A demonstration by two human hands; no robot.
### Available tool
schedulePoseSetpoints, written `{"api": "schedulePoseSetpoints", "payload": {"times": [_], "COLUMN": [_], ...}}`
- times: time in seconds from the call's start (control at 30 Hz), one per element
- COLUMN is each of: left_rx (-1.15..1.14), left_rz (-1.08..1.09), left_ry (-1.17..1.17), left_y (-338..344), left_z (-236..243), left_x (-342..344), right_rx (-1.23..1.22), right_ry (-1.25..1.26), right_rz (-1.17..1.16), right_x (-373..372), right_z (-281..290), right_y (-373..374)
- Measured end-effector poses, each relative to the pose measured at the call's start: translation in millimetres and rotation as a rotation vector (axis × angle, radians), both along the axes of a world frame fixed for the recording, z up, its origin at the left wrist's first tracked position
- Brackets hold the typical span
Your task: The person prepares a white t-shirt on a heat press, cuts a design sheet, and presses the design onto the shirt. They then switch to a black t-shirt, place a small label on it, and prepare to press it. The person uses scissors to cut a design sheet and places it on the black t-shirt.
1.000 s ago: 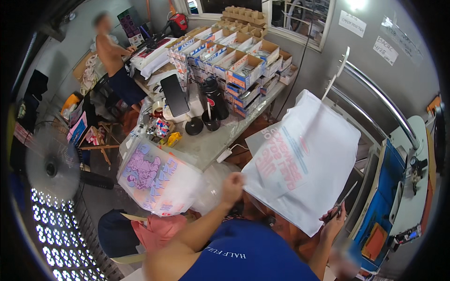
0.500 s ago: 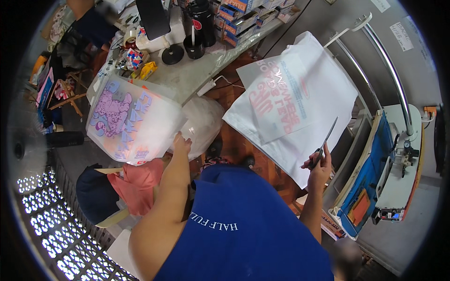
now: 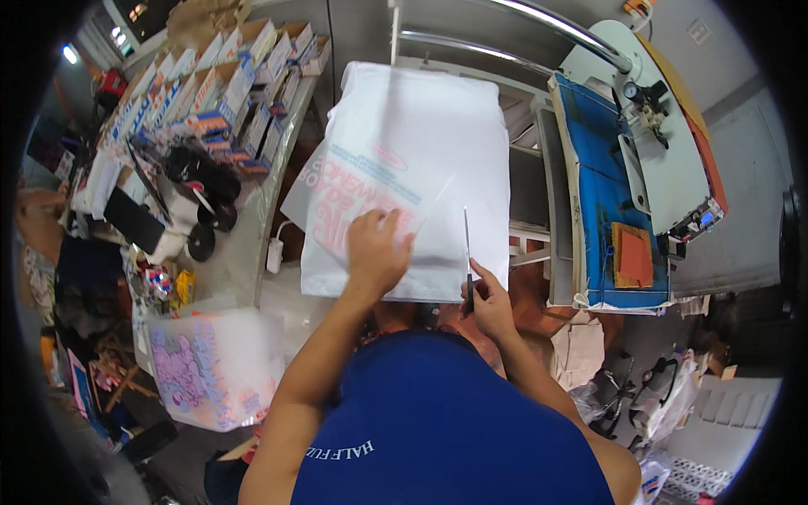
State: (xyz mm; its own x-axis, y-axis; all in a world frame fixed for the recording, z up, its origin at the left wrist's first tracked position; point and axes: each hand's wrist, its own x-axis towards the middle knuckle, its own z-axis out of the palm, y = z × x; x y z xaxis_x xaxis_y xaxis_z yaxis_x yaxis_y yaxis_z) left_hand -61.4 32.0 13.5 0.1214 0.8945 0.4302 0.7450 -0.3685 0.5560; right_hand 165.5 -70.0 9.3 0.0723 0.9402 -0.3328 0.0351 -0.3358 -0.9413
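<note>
At the far left, a co-worker (image 3: 49,210) is fading into blur and the dark rim, so the hands are staying out of sight. Open boxes (image 3: 202,97) are standing in stacks, their contents too small to make out. A black phone (image 3: 130,220) is tilting above the table (image 3: 240,261), and a black bottle (image 3: 192,168) is showing just right of it. At the table's near end, a printed sheet (image 3: 210,374) is blurring toward its right side.

Near the middle, the white cloth (image 3: 446,126) is lying spread in front of the person. The film (image 3: 353,198) is resting on its left part and jutting past its left edge; its clear right border is melting into the white. The left hand (image 3: 377,251) is hovering over the film's lower right and hiding some of the pink print. Its fingers are bending, but I cannot tell whether they are pinching the film.

The right hand (image 3: 488,301) is gripping the scissors (image 3: 469,257) by the handles, which the fingers are mostly covering. The blades are pointing away from the blue top (image 3: 454,421), over the cloth's lower right.

Farther right, a blue pad (image 3: 602,168) is carrying an orange piece (image 3: 635,259). The chrome bar (image 3: 581,34) is running out of the top edge.
</note>
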Motion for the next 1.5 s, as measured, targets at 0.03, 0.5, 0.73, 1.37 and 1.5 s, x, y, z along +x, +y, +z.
{"api": "schedulePoseSetpoints", "payload": {"times": [0.03,0.5,0.73,1.37,1.5], "left_rx": [-0.02,0.068,0.136,0.169,0.177], "left_rz": [0.004,-0.65,-0.527,-0.528,-0.529], "left_ry": [0.112,0.166,0.111,0.085,0.1], "left_y": [14.0,4.6,-9.2,-17.0,-17.5], "left_z": [0.8,-30.7,-40.8,-44.8,-44.5], "left_x": [18.2,54.1,57.5,56.3,57.6], "right_rx": [0.009,-0.168,-0.222,-0.195,-0.225], "right_ry": [0.002,0.319,0.267,0.248,0.237], "right_rz": [-0.008,-0.221,-0.226,-0.1,-0.104], "right_x": [-1.7,18.8,15.3,-19.8,-18.6], "right_z": [1.4,-12.7,-18.4,-13.8,-15.5], "right_y": [-2.2,-50.6,-60.8,-50.6,-54.0]}}
